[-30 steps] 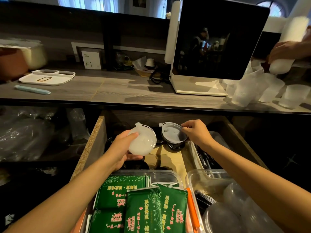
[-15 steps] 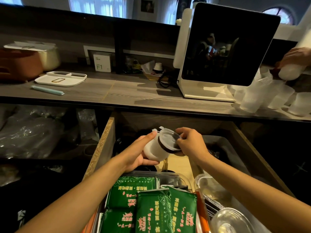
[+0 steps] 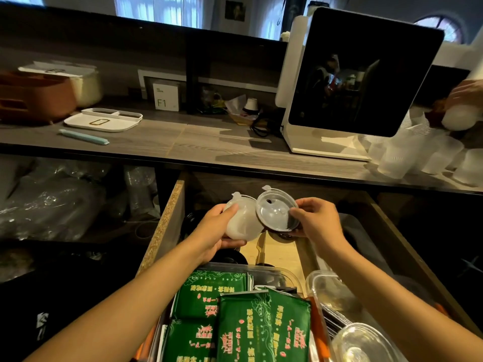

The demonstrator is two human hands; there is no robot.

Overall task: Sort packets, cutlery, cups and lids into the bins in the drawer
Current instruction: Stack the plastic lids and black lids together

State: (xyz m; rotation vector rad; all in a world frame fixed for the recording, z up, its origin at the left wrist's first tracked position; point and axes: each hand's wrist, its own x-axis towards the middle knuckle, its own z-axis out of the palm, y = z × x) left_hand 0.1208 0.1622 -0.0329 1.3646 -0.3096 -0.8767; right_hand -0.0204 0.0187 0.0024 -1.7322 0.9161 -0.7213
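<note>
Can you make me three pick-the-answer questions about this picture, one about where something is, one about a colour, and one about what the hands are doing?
1. Where is the white tray?
A. on the counter
B. in the drawer
C. on the floor

2. What colour are the packets?
A. blue
B. green
C. yellow

3. What is the right hand doing?
A. hanging empty
B. pressing the screen
C. holding a small dark cup with a clear lid

Answers: A, it lies on the wooden counter; B, their wrappers are green; C, its fingers grip the cup's edge, while the left hand holds a white lidded cup.

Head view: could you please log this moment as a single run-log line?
left hand: holds white lid stack | right hand: holds clear-lidded dark cup | location: above drawer | green packets: binned
</note>
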